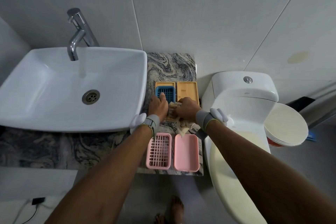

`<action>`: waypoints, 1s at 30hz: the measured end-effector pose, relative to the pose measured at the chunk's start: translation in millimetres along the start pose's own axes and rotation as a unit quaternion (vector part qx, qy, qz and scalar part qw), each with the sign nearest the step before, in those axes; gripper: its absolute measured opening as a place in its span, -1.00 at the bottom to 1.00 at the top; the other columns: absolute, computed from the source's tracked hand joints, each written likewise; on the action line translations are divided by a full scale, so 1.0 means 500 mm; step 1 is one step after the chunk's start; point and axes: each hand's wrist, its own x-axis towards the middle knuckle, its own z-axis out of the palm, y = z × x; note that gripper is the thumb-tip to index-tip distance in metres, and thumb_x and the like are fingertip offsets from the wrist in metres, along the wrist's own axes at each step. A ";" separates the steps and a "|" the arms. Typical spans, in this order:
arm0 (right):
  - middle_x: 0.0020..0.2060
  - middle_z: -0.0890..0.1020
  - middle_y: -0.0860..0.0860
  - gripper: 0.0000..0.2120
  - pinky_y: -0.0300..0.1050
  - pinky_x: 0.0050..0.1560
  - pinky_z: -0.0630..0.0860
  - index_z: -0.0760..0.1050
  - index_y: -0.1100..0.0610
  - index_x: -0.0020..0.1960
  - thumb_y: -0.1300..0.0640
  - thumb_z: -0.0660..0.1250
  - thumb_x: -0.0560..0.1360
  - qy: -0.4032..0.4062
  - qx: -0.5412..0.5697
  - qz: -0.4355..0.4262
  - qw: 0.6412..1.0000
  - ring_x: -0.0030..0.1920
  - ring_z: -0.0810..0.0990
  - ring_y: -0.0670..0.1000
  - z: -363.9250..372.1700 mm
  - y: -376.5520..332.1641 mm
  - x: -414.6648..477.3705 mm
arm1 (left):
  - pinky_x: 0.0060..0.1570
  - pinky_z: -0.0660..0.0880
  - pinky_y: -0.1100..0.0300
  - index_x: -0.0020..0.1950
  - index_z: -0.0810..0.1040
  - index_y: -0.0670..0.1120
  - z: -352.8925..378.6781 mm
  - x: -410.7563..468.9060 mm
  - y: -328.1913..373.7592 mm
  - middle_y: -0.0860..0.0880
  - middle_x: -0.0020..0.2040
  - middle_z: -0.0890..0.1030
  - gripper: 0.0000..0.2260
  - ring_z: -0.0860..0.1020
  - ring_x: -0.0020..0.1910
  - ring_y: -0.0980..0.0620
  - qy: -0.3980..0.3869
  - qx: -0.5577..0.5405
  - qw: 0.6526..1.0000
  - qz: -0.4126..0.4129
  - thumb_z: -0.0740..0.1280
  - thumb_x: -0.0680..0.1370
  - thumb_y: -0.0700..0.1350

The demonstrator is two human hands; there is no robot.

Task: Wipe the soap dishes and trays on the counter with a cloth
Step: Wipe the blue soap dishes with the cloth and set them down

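No legible writing. Your left hand (158, 105) grips the blue soap dish (165, 94); your right hand (187, 108) clutches the cloth (183, 125).

Both forearms extend forward, bare, converging toward centre. Left hand (157, 106): palm down, knuckles up, fingers (162, 96) reaching ahead, slightly curled. Right hand (187, 107): just beside the left, fingers curled closed into a loose fist, knuckles toward the left hand. Grey strap with white module on each wrist.
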 end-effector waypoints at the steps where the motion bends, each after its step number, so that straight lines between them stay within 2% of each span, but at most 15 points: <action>1: -0.01 0.62 0.16 -0.67 -0.08 -0.09 0.58 0.55 0.22 0.13 0.11 0.33 0.41 -0.006 -0.004 0.001 1.000 -0.08 0.59 0.13 -0.002 0.000 0.005 | 0.27 0.35 0.03 0.41 0.34 -0.25 0.002 0.004 0.001 -0.26 0.38 0.44 -0.52 0.44 0.33 -0.22 0.002 -0.003 1.000 -0.006 -0.01 0.68 0.05; 4: -0.07 0.61 0.14 -0.67 -0.09 -0.13 0.57 0.55 0.24 0.12 0.10 0.36 0.40 -0.026 0.000 0.005 1.000 -0.11 0.58 0.12 -0.006 -0.005 0.013 | 0.31 0.31 0.03 0.46 0.29 -0.25 0.001 0.010 0.003 -0.26 0.43 0.39 -0.51 0.39 0.38 -0.23 0.000 -0.014 1.000 -0.025 -0.02 0.68 0.06; 7: -0.11 0.60 0.14 -0.67 -0.01 -0.04 0.59 0.54 0.28 0.09 0.11 0.37 0.41 -0.050 0.004 0.012 0.999 -0.13 0.57 0.12 -0.010 -0.010 0.023 | 0.30 0.31 0.04 0.47 0.27 -0.25 0.003 0.014 0.010 -0.26 0.44 0.38 -0.50 0.38 0.39 -0.24 0.005 -0.022 0.999 -0.042 -0.03 0.67 0.07; 9: -0.12 0.58 0.12 -0.68 -0.03 -0.04 0.57 0.52 0.29 0.09 0.12 0.37 0.41 -0.061 0.007 0.016 0.998 -0.13 0.56 0.10 -0.009 -0.014 0.024 | 0.30 0.31 0.05 0.47 0.28 -0.25 0.003 0.015 0.013 -0.26 0.44 0.37 -0.50 0.38 0.39 -0.23 0.009 -0.029 0.998 -0.050 -0.02 0.68 0.06; 15: -0.22 0.56 0.08 -0.69 -0.13 -0.21 0.50 0.50 0.31 0.10 0.16 0.37 0.42 -0.092 0.032 0.035 0.995 -0.28 0.52 0.02 -0.017 -0.023 0.026 | 0.28 0.34 0.01 0.44 0.31 -0.25 -0.002 0.012 0.016 -0.27 0.41 0.41 -0.51 0.41 0.35 -0.25 0.025 -0.050 0.996 -0.073 -0.02 0.67 0.06; 17: -0.18 0.56 0.12 -0.67 -0.12 -0.21 0.50 0.48 0.33 0.14 0.17 0.35 0.44 -0.098 0.033 0.034 0.994 -0.26 0.53 0.04 -0.021 -0.025 0.025 | 0.28 0.33 0.00 0.44 0.32 -0.24 -0.002 0.010 0.016 -0.27 0.41 0.41 -0.51 0.41 0.35 -0.25 0.024 -0.052 0.996 -0.075 -0.02 0.67 0.06; 20: -0.06 0.55 0.18 -0.66 -0.09 -0.12 0.47 0.48 0.36 0.17 0.16 0.32 0.48 -0.103 0.027 0.027 0.994 -0.12 0.51 0.08 -0.026 -0.027 0.017 | 0.28 0.33 0.00 0.45 0.31 -0.22 -0.002 0.004 0.022 -0.25 0.41 0.41 -0.51 0.41 0.35 -0.24 0.023 -0.055 0.995 -0.077 -0.02 0.66 0.07; 24: -0.12 0.51 0.14 -0.65 -0.15 -0.28 0.42 0.51 0.35 0.17 0.12 0.28 0.50 -0.096 0.051 0.029 0.994 -0.23 0.47 0.04 -0.025 -0.021 0.007 | 0.25 0.34 0.00 0.43 0.33 -0.21 -0.004 -0.003 0.030 -0.24 0.39 0.43 -0.52 0.43 0.33 -0.23 0.029 -0.056 0.995 -0.076 -0.01 0.66 0.08; 26: -0.08 0.57 0.18 -0.66 -0.09 -0.21 0.50 0.51 0.36 0.17 0.14 0.29 0.49 -0.095 0.039 0.022 0.994 -0.23 0.49 0.04 -0.027 -0.023 0.006 | 0.24 0.35 0.00 0.42 0.33 -0.20 -0.008 -0.009 0.034 -0.24 0.39 0.43 -0.53 0.44 0.32 -0.23 0.033 -0.062 0.995 -0.075 0.00 0.66 0.07; 28: 0.00 0.61 0.22 -0.66 -0.02 -0.03 0.56 0.52 0.36 0.15 0.18 0.31 0.46 -0.093 0.029 0.021 0.995 -0.14 0.53 0.07 -0.033 -0.026 0.005 | 0.24 0.34 0.01 0.43 0.33 -0.19 -0.011 -0.015 0.040 -0.23 0.40 0.43 -0.54 0.43 0.33 -0.23 0.033 -0.068 0.995 -0.069 0.00 0.66 0.06; 30: -0.01 0.61 0.20 -0.64 0.01 0.05 0.57 0.52 0.36 0.16 0.19 0.34 0.43 -0.086 0.032 0.023 0.996 -0.09 0.54 0.10 -0.037 -0.027 0.002 | 0.28 0.32 0.03 0.45 0.31 -0.19 -0.013 -0.021 0.042 -0.22 0.43 0.40 -0.55 0.40 0.37 -0.22 0.034 -0.066 0.995 -0.063 0.01 0.66 0.05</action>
